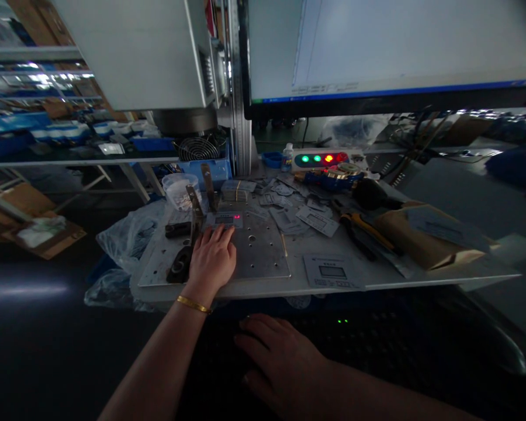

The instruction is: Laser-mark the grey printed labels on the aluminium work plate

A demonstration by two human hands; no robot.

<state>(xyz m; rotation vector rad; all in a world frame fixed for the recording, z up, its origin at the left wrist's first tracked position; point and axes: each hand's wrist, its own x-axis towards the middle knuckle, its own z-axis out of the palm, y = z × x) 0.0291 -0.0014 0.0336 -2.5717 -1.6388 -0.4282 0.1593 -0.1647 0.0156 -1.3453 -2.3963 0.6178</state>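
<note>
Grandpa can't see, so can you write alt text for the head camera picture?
A person's left hand lies on a metal plate, at the edge of a small printed panel with red light on it; the right hand is over a dark keyboard. More panels lie scattered nearby, below a monitor.

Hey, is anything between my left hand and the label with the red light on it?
Nothing visible. The left hand seems to touch the near edge of the label; the upright bracket stands behind it.
</note>
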